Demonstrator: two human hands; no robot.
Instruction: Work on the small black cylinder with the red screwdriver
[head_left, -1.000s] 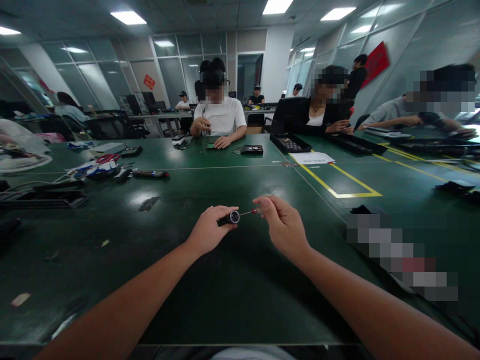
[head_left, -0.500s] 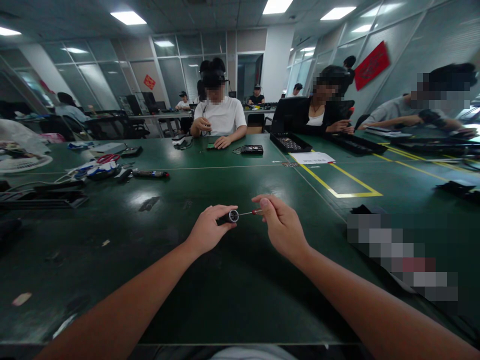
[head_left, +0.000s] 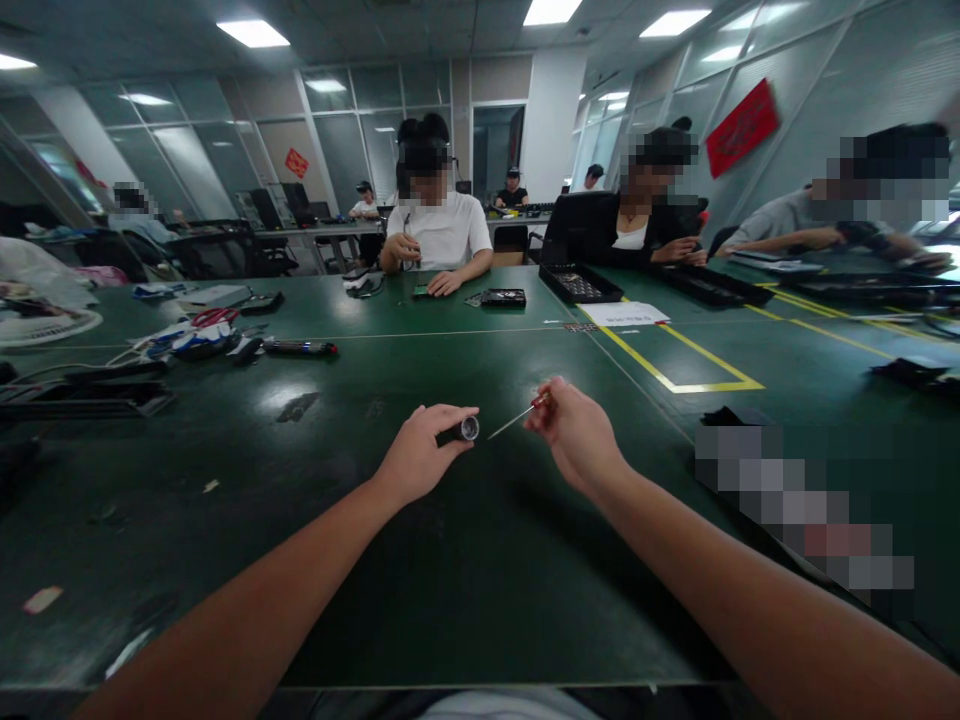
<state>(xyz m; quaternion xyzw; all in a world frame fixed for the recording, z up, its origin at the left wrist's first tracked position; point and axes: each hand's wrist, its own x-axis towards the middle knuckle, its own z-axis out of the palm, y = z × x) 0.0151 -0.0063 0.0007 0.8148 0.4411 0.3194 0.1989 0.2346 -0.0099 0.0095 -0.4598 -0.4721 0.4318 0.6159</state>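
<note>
The left hand [head_left: 418,458] has its fingers clamped on a small black cylinder [head_left: 460,431] above the green table [head_left: 450,580]; at its three o'clock, the right hand [head_left: 576,432] pinches a thin screwdriver [head_left: 516,418], tip just apart from the cylinder.

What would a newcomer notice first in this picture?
Low in the centre, the left hand holds a small dark cylinder and the right hand a thin red-handled screwdriver, tip apart from it. A yellow outline is marked on the green table at the right.

Small dark cylinder [head_left: 461,431] with silvery end lies sideways; thin red-handled screwdriver [head_left: 516,418] tilts beside it.
</note>
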